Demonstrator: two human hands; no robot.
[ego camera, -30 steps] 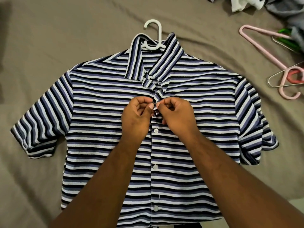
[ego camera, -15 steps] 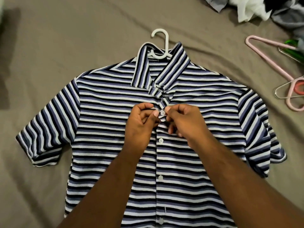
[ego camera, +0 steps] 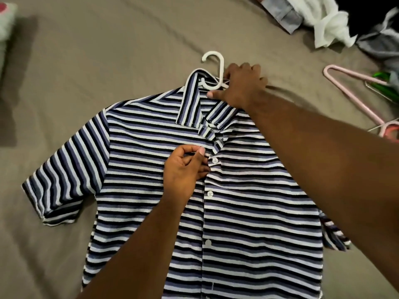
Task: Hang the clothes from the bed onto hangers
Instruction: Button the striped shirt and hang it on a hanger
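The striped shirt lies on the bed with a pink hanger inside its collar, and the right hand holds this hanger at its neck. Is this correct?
Not fully. In the head view a white hanger, not a pink one, sits inside the collar of the striped shirt; a pink hanger lies apart on the bed. The right hand does hold the white hanger at its neck.

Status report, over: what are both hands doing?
Right hand grips white hanger at the collar. Left hand pinches striped shirt beside top button. Shirt on hanger, flat on bed. Nothing blocking.
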